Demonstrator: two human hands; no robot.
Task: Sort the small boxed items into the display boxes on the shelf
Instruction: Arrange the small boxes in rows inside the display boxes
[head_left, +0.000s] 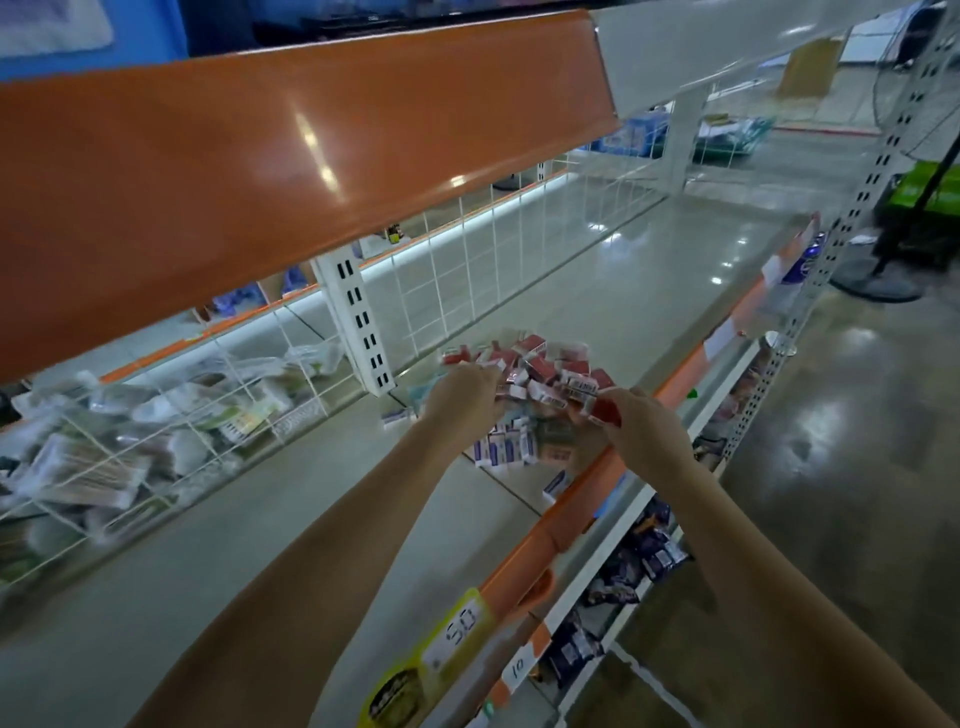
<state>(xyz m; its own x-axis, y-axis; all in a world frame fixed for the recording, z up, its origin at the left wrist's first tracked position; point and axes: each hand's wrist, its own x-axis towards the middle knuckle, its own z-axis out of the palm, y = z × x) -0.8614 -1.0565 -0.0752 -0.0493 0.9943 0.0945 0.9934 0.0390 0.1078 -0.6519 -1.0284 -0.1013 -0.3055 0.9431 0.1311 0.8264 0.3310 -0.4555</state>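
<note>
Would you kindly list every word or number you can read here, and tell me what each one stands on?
"50": handwritten on the yellow price tag at the shelf's front edge.
"10": handwritten on the white tag just below it.
The print on the red boxes, the blue-and-white boxes and their barcodes is too blurred to read.

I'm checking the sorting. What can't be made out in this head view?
- Print on the red boxes: blurred, too small.
- Left hand fingertips: hidden behind its back.
- Box in the right hand: mostly covered by fingers.
- Purple boxes: partly hidden by the forearms.
</note>
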